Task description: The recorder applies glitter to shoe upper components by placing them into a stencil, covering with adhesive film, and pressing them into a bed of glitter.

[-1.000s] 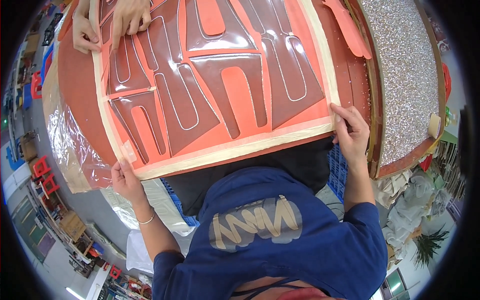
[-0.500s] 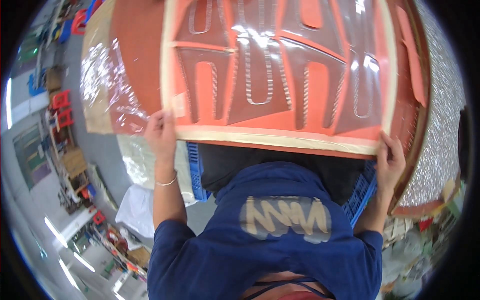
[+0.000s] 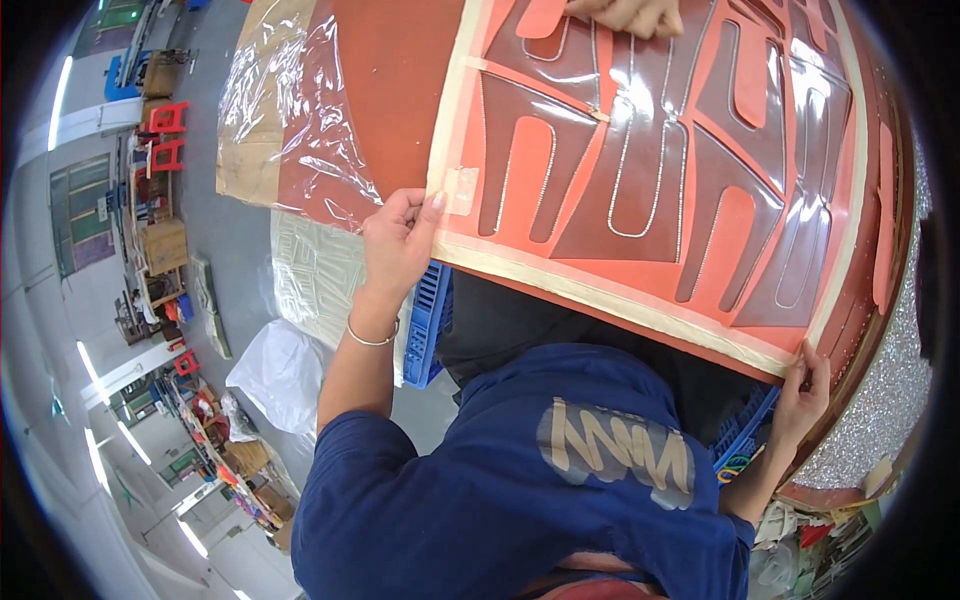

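A large flat template point(image 3: 615, 180) lies in front of me, with coral-coloured sheet, brownish clear panels, slot-shaped openings and a cream tape border point(image 3: 600, 305). My left hand point(image 3: 398, 240) pinches its near left corner, thumb on top beside a small clear tape patch point(image 3: 461, 190). At the near right corner, my right hand point(image 3: 803, 395) grips the edge with closed fingers. Another person's hand point(image 3: 635, 16) rests with curled fingers over the template's far part. Beneath the template is a reddish-brown tabletop point(image 3: 390, 95).
Clear plastic film point(image 3: 315, 130) covers the table's left part. Blue plastic crates point(image 3: 430, 325) stand below the near edge, beside a patterned pale sheet point(image 3: 330, 270) and a white plastic bag point(image 3: 280, 370). A glittery silver surface point(image 3: 875, 400) lies at the right. Red stools point(image 3: 168, 118) stand far left.
The scene has swung in view, so the template sits further right and slants down to the right. Another person's hand has appeared over its far part. Both my hands keep their corners.
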